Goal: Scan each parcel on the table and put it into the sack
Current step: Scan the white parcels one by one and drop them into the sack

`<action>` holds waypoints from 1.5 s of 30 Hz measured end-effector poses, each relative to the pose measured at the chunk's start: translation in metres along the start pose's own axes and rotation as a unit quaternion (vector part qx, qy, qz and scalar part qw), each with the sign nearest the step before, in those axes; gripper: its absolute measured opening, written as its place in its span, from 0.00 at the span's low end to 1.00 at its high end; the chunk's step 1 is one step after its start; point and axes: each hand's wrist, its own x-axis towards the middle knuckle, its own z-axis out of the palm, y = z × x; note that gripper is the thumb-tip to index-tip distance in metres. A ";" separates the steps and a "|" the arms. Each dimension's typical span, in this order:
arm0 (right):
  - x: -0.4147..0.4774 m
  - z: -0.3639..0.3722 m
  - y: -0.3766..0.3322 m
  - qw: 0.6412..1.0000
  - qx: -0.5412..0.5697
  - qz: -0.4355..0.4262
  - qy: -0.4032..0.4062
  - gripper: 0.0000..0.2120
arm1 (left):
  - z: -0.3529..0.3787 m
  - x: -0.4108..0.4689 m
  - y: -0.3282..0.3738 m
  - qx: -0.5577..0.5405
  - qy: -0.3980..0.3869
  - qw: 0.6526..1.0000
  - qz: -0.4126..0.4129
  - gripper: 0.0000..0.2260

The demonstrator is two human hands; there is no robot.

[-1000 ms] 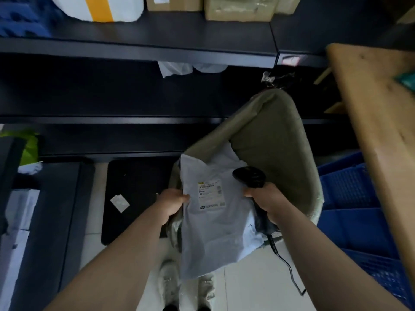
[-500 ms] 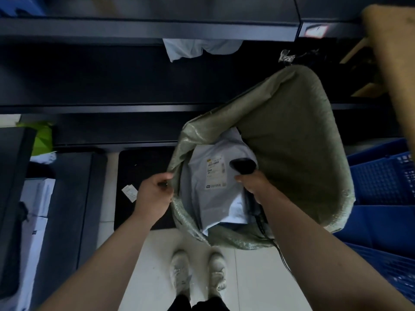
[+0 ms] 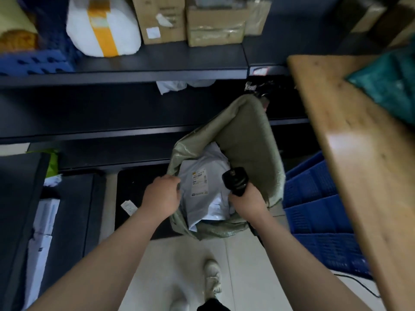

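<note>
Gripping sack [image 3: 244,140] rim: left hand [image 3: 162,195] | right hand [image 3: 246,202]: scanner [image 3: 235,180] | parcel [image 3: 202,198]: inside sack

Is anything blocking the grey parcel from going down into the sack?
Nothing visible does. The grey parcel already lies inside the green sack, whose rim the left hand grips; the right hand holds the scanner at its right edge.

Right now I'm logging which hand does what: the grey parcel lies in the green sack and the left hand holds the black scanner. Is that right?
Not quite. The head view shows the black scanner in the right hand, not the left. The grey parcel does lie in the green sack, whose rim the left hand grips.
</note>
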 end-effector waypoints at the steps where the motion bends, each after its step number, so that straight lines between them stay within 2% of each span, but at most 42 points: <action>1: -0.021 -0.009 0.001 1.000 0.012 -0.001 0.013 0.11 | -0.009 -0.012 0.013 0.041 0.013 0.998 0.042 0.11; 5: -0.112 -0.043 0.012 0.995 0.051 -0.008 0.079 0.05 | -0.035 -0.068 0.064 0.125 0.052 0.974 0.179 0.11; 7: -0.156 -0.060 0.026 0.992 0.061 -0.012 0.107 0.07 | -0.042 -0.097 0.090 0.145 0.059 0.962 0.223 0.11; 14: -0.279 -0.128 0.100 0.977 0.085 0.015 0.196 0.10 | -0.054 -0.181 0.193 0.196 0.089 0.911 0.353 0.13; 18: -0.317 -0.183 0.147 0.962 0.096 0.047 0.252 0.06 | -0.048 -0.209 0.262 0.195 0.104 0.882 0.416 0.15; 22: -0.337 -0.251 0.200 0.949 0.110 0.054 0.291 0.10 | -0.034 -0.223 0.343 0.189 0.118 0.860 0.458 0.13; 25: -0.345 -0.309 0.241 0.938 0.128 0.054 0.318 0.10 | -0.017 -0.225 0.412 0.188 0.119 0.859 0.461 0.09; 34: -0.339 -0.487 0.334 0.934 0.107 0.027 0.339 0.10 | 0.022 -0.223 0.606 0.154 0.149 0.880 0.424 0.16; 39: -0.296 -0.571 0.354 0.938 0.107 0.009 0.328 0.14 | 0.021 -0.197 0.680 0.137 0.166 0.891 0.399 0.16; 45: -0.219 -0.668 0.362 0.943 0.114 -0.009 0.313 0.12 | 0.018 -0.127 0.759 0.113 0.175 0.908 0.364 0.15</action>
